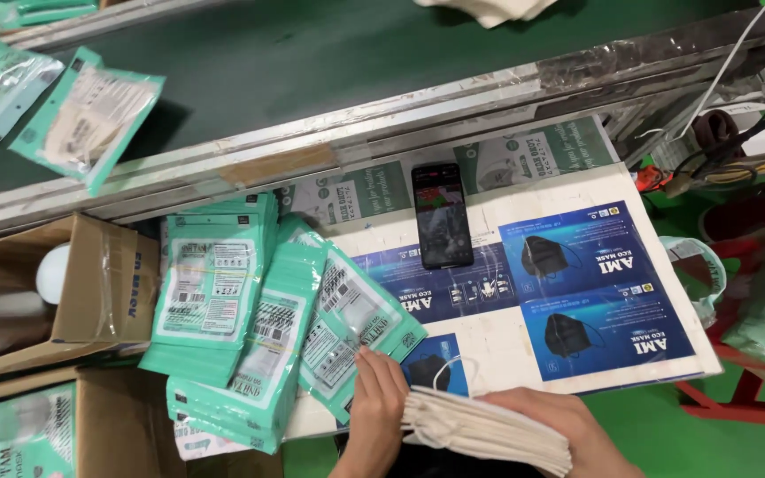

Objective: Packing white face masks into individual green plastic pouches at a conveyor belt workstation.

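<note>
gripping cream mask stack (489, 431) underneath, right hand (568, 425) | left hand (375, 398) fingers together, flat on green pouch (347, 327)

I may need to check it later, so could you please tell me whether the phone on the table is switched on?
On: the phone lies flat, and its screen shows a lit, colourful picture.

Green pouch stacks (223, 301) and a phone (442, 215) flank open tabletop (498, 341).

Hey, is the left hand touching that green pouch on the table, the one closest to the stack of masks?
Touching. In the head view, the left hand's fingertips rest on the green pouch's lower edge, with no gap showing.
</note>
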